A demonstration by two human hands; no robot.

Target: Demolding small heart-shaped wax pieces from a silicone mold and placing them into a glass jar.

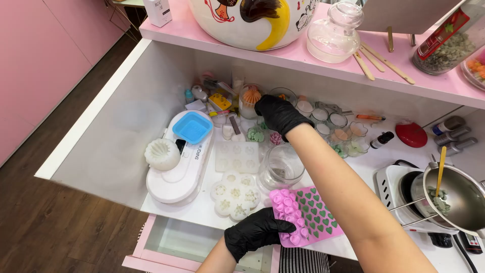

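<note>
**Hand Positions Over the Mould Worktop**

Left hand point(255, 232), in a black glove, sits nearest the camera at the front edge of the white worktop point(126, 151). Its fingers are curled closed on the near-left corner of a pink heart mould point(308, 215), whose cavities are filled green. The mould lies flat on the worktop, partly overhanging the front edge.

Just beyond the mould stands an empty clear glass jar point(281, 169). To its left lie a white flower-shaped mould point(235, 194) and a flat white mould tray point(237, 155). Further left, a white oval appliance point(177, 172) carries a blue square mould point(192, 127) on top, with a white ribbed mould point(162, 154) against its left side.

Right hand point(279, 115), also gloved in black, reaches far over the worktop with the forearm passing above the jar. Its fingers are bent downward among small glass cups point(328, 121); whether they grip anything cannot be determined.

At the right, a metal pot point(459, 194) with a wooden stick sits on a white hotplate point(394, 189). A pink shelf point(283, 53) runs along the back, bearing a clear glass lidded jar point(336, 33).
</note>
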